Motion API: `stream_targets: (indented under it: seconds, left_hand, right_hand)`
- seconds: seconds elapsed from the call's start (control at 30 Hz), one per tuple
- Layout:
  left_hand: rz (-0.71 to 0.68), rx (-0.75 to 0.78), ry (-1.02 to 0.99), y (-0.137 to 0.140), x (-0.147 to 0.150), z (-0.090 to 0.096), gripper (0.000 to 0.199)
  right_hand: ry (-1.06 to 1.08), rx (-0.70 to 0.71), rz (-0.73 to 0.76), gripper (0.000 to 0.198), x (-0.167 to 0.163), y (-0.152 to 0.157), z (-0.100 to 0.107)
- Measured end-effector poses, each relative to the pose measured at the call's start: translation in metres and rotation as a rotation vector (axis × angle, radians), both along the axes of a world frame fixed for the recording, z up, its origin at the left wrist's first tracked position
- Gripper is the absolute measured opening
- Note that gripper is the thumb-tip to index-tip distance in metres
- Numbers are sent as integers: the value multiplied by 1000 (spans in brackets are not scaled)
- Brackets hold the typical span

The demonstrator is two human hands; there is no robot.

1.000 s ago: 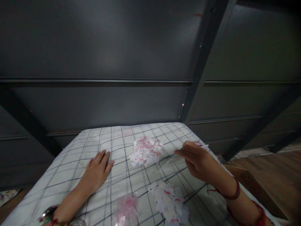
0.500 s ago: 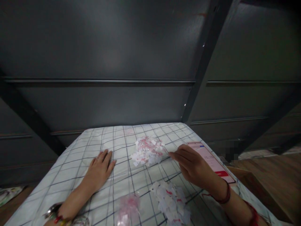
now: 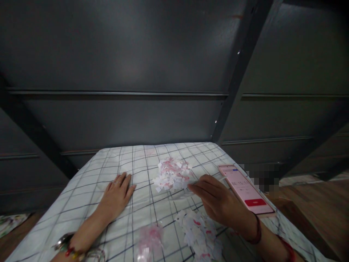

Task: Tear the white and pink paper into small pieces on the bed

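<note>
My left hand (image 3: 117, 194) lies flat on the checked tablecloth (image 3: 141, 207), palm down with its fingers stretched out, holding nothing. My right hand (image 3: 215, 200) is closed in a pinch, its fingertips at the near right edge of a pile of small white and pink paper scraps (image 3: 174, 174). A pale, thin end sticks out behind its knuckles, and a faint streak shows by the fingertips; what the fingers hold is too blurred to name. Below that hand is a second heap of white scraps with red marks (image 3: 201, 233). A clear plastic bag with pink contents (image 3: 149, 240) sits left of this heap.
A pink phone (image 3: 247, 189) with a lit screen lies at the cloth's right edge, beside my right hand. Dark metal panels (image 3: 136, 120) rise behind the table. A brown cardboard box (image 3: 297, 214) stands right of the table, above a wooden floor (image 3: 316, 200).
My right hand has moved a little left and down, closer to the near edge of the far pile, uncovering more of the phone. My left hand stays in place on the cloth.
</note>
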State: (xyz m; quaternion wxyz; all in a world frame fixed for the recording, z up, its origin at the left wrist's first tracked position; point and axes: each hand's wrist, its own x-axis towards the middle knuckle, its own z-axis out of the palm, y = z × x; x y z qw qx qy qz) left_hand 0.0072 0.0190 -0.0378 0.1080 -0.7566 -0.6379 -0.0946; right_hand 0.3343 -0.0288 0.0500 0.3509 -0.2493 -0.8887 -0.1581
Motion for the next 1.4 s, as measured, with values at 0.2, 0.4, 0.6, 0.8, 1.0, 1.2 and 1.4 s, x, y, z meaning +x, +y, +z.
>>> stream_targets:
  seconds: [0.2, 0.4, 0.6, 0.8, 1.0, 1.2, 1.4]
  left_hand:
    - [16, 6, 2, -1, 2, 2, 50]
    - [5, -18, 1, -1, 2, 4, 51]
    - [18, -25, 9, -2, 3, 4, 51]
    - [24, -10, -1, -2, 2, 3, 51]
    - [11, -3, -15, -2, 1, 2, 51]
    - [21, -7, -10, -2, 2, 2, 51]
    - [18, -10, -19, -3, 3, 3, 50]
  right_hand:
    - [18, 29, -54, 43, 2, 1, -2]
    - [-3, 6, -22, 38, -5, -2, -1]
    - [24, 17, -22, 41, 5, 1, -1]
    - [1, -32, -89, 39, 27, 10, 0]
    - [5, -81, 26, 41, 14, 4, 1]
    - [47, -35, 42, 40, 13, 2, 3]
    - [-18, -83, 10, 36, 28, 8, 11]
